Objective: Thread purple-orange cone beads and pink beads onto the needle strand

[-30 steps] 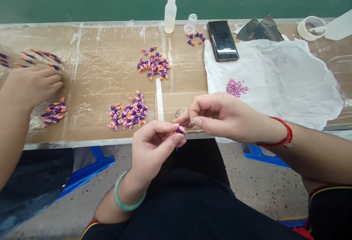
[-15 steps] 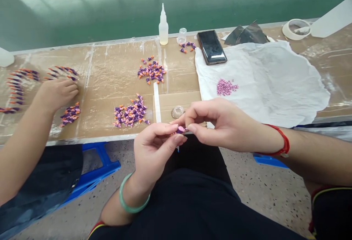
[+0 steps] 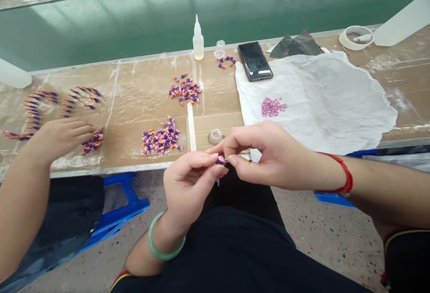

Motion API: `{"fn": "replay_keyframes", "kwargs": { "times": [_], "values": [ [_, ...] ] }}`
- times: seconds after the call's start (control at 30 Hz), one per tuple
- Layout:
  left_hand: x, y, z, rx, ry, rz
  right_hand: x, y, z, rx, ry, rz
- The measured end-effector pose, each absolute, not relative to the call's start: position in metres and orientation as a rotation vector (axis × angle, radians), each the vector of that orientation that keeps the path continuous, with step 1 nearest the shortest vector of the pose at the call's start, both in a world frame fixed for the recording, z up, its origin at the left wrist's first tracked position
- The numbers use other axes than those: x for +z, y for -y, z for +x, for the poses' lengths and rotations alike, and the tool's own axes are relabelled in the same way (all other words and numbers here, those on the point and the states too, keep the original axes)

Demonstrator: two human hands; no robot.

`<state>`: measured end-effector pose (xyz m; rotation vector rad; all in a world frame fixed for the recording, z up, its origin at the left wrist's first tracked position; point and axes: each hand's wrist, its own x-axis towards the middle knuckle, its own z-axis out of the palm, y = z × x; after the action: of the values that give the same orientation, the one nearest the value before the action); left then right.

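At left, a co-worker's hand (image 3: 60,138) rests on the cardboard-topped surface (image 3: 134,100) beside purple-and-orange clay pieces (image 3: 92,141). At lower centre, the left hand (image 3: 191,187) and right hand (image 3: 265,156) pinch a small purple piece (image 3: 221,160) between their fingers (image 3: 231,161), just over the surface's front edge. At right, a white cloth (image 3: 319,105) carries pink beads (image 3: 273,107).

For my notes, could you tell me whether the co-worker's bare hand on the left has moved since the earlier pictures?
Yes, the co-worker's bare hand slid toward the near bench edge, now level with the small purple-and-orange pile.
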<state>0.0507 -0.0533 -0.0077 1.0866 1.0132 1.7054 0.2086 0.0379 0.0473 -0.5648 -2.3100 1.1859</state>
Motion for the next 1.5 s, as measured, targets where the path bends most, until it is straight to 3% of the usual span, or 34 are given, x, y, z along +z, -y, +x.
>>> {"fn": "replay_keyframes", "kwargs": {
  "times": [0.53, 0.93, 1.07, 1.27, 1.5],
  "values": [
    [-0.003, 0.05, 0.051, 1.659, -1.01, 0.945, 0.037, -0.03, 0.207, 0.782, 2.402, -0.529],
    [0.007, 0.048, 0.046, 1.467, -1.068, 0.868, 0.04, -0.044, 0.222, 1.585, 1.847, -0.818],
    [0.006, 0.04, 0.039, 1.427, -1.267, 1.14, 0.032, -0.049, 0.229, 1.598, 1.82, -0.868],
    [-0.011, 0.016, -0.023, 0.97, -1.737, 1.986, 0.016, -0.064, 0.251, 1.452, 1.791, -1.025],
    [-0.021, -0.023, -0.074, 0.759, -1.97, 2.049, 0.0, -0.077, 0.269, 1.295, 1.79, -1.171]
  ]
}}
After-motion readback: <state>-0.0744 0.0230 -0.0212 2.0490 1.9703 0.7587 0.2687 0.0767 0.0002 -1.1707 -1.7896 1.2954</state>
